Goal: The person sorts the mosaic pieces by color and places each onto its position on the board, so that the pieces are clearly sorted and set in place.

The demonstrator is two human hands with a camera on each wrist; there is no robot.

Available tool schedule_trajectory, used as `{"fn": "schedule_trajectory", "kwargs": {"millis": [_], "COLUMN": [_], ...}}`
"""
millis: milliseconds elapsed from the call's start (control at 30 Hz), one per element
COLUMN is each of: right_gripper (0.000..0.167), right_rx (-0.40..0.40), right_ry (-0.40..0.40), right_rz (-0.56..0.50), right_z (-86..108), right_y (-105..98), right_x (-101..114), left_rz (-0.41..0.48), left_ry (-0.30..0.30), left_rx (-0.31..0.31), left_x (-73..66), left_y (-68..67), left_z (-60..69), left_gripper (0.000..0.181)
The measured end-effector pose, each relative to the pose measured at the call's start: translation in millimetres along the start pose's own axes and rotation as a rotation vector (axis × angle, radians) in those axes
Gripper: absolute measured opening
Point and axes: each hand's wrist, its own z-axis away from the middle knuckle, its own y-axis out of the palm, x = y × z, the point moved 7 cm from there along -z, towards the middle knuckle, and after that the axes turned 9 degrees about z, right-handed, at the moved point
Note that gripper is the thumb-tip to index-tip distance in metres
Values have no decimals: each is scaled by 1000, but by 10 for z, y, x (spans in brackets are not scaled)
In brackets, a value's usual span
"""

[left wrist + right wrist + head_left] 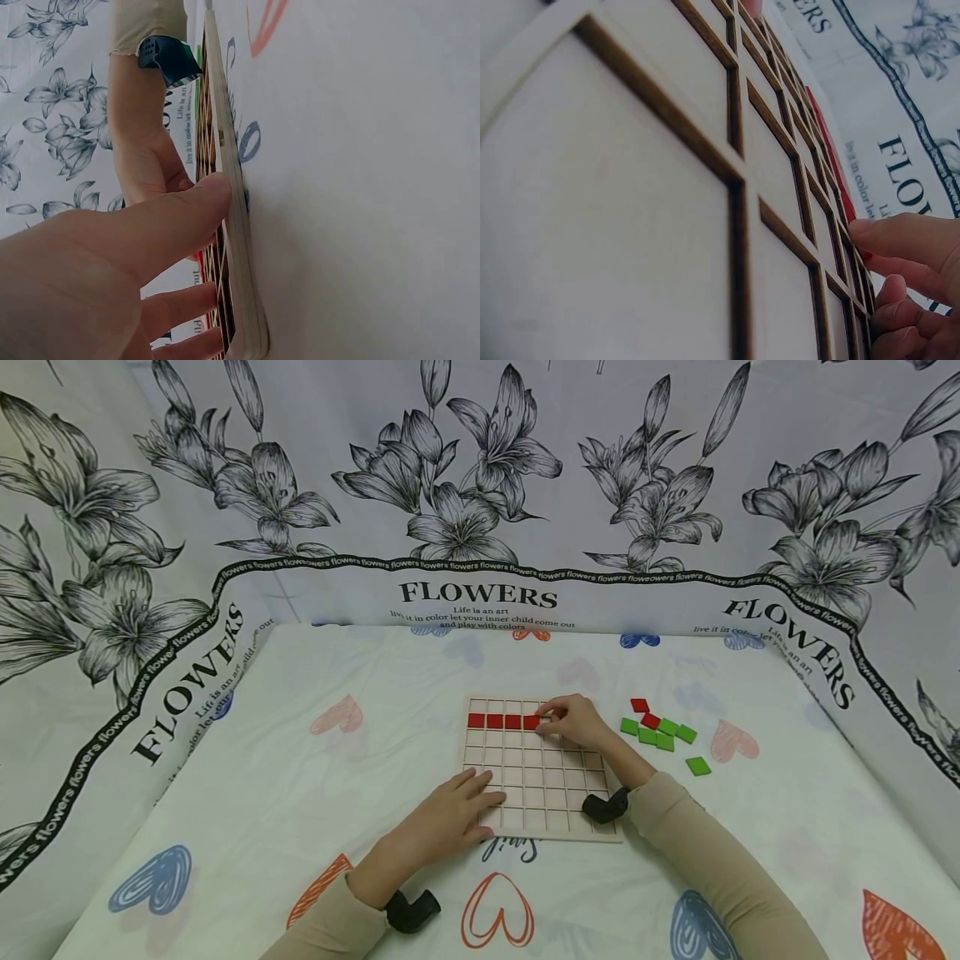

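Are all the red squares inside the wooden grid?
No, two red squares lie outside the wooden grid, right next to the green squares.

The head view looks forward and down from above the table (390, 693), wide enough for the grid board (542, 777) below centre and the flowered cloth (480, 485) across the top. The left wrist view, turned sideways, looks closely along the board's edge at mid-frame. The right wrist view skims its surface, nearest at left. All three share the right hand (573, 722).
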Motion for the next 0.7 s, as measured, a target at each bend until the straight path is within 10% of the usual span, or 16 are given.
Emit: {"fn": "schedule_trajectory", "kwargs": {"millis": [700], "right_gripper": [29], "right_rx": [13], "right_ry": [46], "right_rz": [25], "right_z": [39], "right_y": [-25], "right_x": [77], "left_rz": [3], "left_ry": [0], "left_rx": [1], "left_x": [5], "left_y": [7], "left_z": [-14], "left_gripper": [47]}}
